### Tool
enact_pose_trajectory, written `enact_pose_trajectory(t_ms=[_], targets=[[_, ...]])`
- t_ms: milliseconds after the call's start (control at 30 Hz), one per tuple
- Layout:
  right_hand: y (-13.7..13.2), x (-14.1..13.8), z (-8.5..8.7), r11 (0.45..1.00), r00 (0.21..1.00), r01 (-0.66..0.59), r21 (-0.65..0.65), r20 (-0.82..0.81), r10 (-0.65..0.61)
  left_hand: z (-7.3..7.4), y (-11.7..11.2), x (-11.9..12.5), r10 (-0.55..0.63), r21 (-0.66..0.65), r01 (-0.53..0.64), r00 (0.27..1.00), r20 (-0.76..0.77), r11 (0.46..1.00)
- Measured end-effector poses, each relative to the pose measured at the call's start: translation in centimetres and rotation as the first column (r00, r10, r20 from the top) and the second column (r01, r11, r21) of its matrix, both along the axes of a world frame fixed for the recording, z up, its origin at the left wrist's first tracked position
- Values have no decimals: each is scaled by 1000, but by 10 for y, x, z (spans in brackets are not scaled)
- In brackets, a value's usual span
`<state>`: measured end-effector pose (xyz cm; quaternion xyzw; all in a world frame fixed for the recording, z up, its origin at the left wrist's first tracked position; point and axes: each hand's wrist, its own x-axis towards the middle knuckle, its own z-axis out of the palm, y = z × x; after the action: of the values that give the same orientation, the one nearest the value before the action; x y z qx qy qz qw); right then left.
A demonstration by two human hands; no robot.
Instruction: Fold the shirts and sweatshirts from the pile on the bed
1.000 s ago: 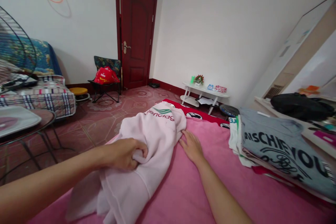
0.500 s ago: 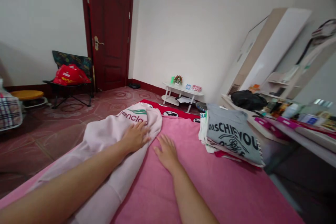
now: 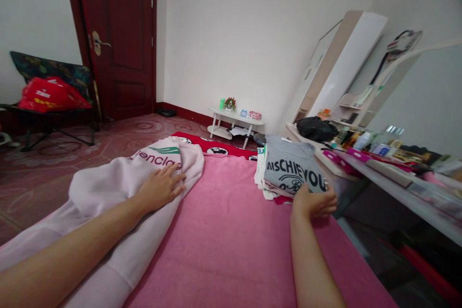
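Note:
A pale pink sweatshirt (image 3: 108, 178) with a green logo and dark lettering lies on the left of the pink bedcover (image 3: 224, 231). My left hand (image 3: 162, 186) rests flat on its front, just below the lettering, fingers stretched out. On the right is a stack of folded clothes (image 3: 292, 163), topped by a grey shirt with black print. My right hand (image 3: 314, 201) is at the stack's near right corner, thumb on top and fingers curled around the edge. How many layers it grips is hidden.
Beyond the bed's red patterned edge (image 3: 212, 147) stands a small white table (image 3: 236, 116). A dressing table (image 3: 382, 173) loaded with bottles and a black bag (image 3: 316, 129) runs along the right. A folding chair (image 3: 54, 67) holds a red bag (image 3: 54, 95) near the door (image 3: 119, 43).
My right hand has moved from the bedcover beside the sweatshirt rightward to the folded stack and closed on its corner. My left hand stays on the sweatshirt. The view has turned right.

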<state>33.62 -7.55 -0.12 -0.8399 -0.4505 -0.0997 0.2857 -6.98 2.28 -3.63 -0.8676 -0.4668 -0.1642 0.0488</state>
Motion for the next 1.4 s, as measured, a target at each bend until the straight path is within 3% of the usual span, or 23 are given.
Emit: enact_pose_trajectory(t_ms=[67,133,200,333,400,467,533,567,600,633,667,700,733,767,833,900,933,1000,1100,1200,1267,1300,1400], targets=[[-1,11,-16,998,998,52,-29,-30,-53,-1,1,0,4,-14,-4,1000,0,1000],[0,15,-21,972,970,224,74,-112,-215,-2,3,-1,6,-24,-6,1000,1,1000],[3,16,-15,925,944,304,227,-204,-260,-4,7,-3,4,-43,-2,999,43,999],[14,-3,15,923,978,-29,384,-182,106,-6,15,-9,-12,-109,53,938,348,993],[18,-37,31,894,943,-218,392,-150,296,-2,17,-12,45,-159,61,806,591,985],[16,-87,42,824,851,-448,348,-118,513,4,16,-15,128,-201,52,612,781,978],[4,-144,48,695,693,-680,233,-104,713,10,14,-19,174,-226,74,431,886,971],[-4,-170,51,496,481,-863,96,-150,864,13,13,-21,191,-239,94,363,912,966],[-14,-193,53,264,255,-964,-2,-266,930,15,13,-22,206,-254,121,312,928,960],[-23,-209,56,103,113,-994,-47,-360,926,16,13,-23,221,-270,153,277,935,951],[-30,-220,60,12,33,-999,-53,-418,908,17,13,-23,232,-285,185,262,937,941],[-34,-223,63,30,39,-999,-26,-428,903,17,13,-22,239,-297,210,262,935,931],[-35,-221,66,130,112,-991,19,-399,910,18,12,-21,245,-309,236,265,933,921],[-32,-214,67,265,223,-961,77,-349,910,19,11,-19,240,-318,268,288,927,909],[-18,-195,62,501,448,-850,165,-275,851,22,4,-17,175,-320,322,406,897,891],[-2,-180,47,632,584,-758,161,-264,767,26,-5,-15,49,-298,355,567,822,886],[5,-176,37,661,614,-738,135,-272,741,27,-9,-14,-11,-286,367,631,776,885],[12,-181,14,657,615,-751,71,-287,734,29,-15,-13,-69,-270,372,688,723,888],[12,-203,-11,603,593,-797,-27,-223,774,28,-16,-12,-91,-241,386,670,737,891],[11,-215,-10,595,587,-804,-25,-196,785,27,-14,-13,-100,-168,359,620,778,918],[13,-201,4,636,607,-760,135,-203,768,30,-12,-19,-69,-97,282,526,848,954],[15,-186,13,671,644,-696,255,-191,741,32,-10,-23,-49,-60,229,441,896,971],[16,-121,37,714,832,-340,612,-159,532,39,-6,-41,-11,4,61,109,994,998]])
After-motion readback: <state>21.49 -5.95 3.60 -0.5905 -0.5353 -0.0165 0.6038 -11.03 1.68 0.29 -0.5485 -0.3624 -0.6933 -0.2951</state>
